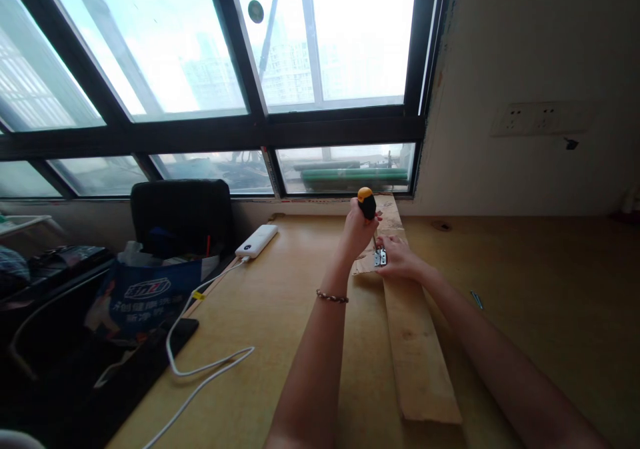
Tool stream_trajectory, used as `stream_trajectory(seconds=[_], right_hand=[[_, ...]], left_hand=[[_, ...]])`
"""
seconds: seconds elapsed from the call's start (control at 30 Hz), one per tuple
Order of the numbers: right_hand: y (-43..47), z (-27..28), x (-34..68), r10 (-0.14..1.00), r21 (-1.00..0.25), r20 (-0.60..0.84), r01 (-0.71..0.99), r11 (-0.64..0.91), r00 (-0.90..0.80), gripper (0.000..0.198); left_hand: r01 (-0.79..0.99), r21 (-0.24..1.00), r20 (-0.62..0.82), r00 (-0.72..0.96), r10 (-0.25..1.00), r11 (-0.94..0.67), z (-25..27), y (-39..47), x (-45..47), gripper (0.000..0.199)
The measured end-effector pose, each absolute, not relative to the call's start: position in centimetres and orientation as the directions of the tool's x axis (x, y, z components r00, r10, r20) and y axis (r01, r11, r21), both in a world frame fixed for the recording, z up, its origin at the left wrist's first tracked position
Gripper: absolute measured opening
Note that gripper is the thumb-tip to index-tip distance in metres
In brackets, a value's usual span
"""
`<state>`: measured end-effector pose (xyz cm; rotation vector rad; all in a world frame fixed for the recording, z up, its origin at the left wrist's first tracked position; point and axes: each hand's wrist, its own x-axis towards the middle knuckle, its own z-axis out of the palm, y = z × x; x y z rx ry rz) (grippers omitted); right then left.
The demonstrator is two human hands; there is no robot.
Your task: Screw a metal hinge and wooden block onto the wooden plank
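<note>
My left hand (pixel 358 227) is wrapped round a screwdriver (pixel 367 202) with a yellow and black handle. Its shaft points down at a small silver hinge (pixel 381 257) with screw holes, which lies on a long wooden board (pixel 415 342). Fingers of my right hand (pixel 399 257) press against the hinge from the right and hold it to the board; their tips are partly hidden. Whether a screw sits under the screwdriver's tip is too small to tell. A piece of thin brown sheet (pixel 364 265) shows at the board's left side, beside the hinge.
Loose screws (pixel 477 299) lie on the table (pixel 300 269) right of my right forearm. A white power bank (pixel 257 241) with a white cable (pixel 220 365) lies at the left edge. Beyond it stand a black chair (pixel 183 215) and a blue bag (pixel 145 295). Windows rise behind.
</note>
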<state>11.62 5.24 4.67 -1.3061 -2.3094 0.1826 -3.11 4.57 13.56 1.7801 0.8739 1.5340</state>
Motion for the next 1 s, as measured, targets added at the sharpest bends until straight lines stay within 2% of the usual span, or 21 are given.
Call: stream_trajectory(seconds=[0.17, 0.33, 0.47, 0.57, 0.7, 0.83, 1.0], right_hand=[[4.7, 5.9, 11.0, 0.849, -0.236, 0.282, 0.825, 0.513, -0.447, 0.052], [5.5, 6.0, 10.3, 0.860, -0.211, 0.246, 0.841, 0.498, -0.447, 0.075], [6.9, 5.1, 9.7, 0.866, -0.267, 0.274, 0.832, 0.487, -0.419, 0.091], [7.7, 4.4, 9.8, 0.855, -0.334, 0.311, 0.794, 0.507, -0.415, 0.093], [7.9, 3.9, 10.9, 0.858, -0.485, 0.304, 0.708, 0.513, -0.413, 0.095], [7.4, 3.6, 11.7, 0.850, -0.588, 0.318, 0.616, 0.524, -0.420, 0.086], [6.9, 3.4, 11.8, 0.867, -0.609, 0.344, 0.616, 0.499, -0.361, 0.080]], left_hand=[[0.087, 0.815, 0.565, 0.105, 0.819, -0.573, 13.2, 4.8, -3.2, 0.031], [0.073, 0.816, 0.565, 0.105, 0.818, -0.573, 13.2, 5.0, -3.2, 0.031], [0.074, 0.824, 0.554, 0.103, 0.826, -0.562, 13.2, 5.0, -3.3, 0.032], [0.090, 0.827, 0.548, 0.087, 0.832, -0.555, 13.2, 5.1, -3.5, 0.032], [0.105, 0.808, 0.573, 0.086, 0.815, -0.579, 13.3, 5.1, -3.6, 0.031], [0.103, 0.792, 0.595, 0.087, 0.799, -0.602, 13.5, 5.0, -3.5, 0.030], [0.169, 0.782, 0.598, 0.067, 0.799, -0.600, 13.6, 4.9, -3.3, 0.032]])
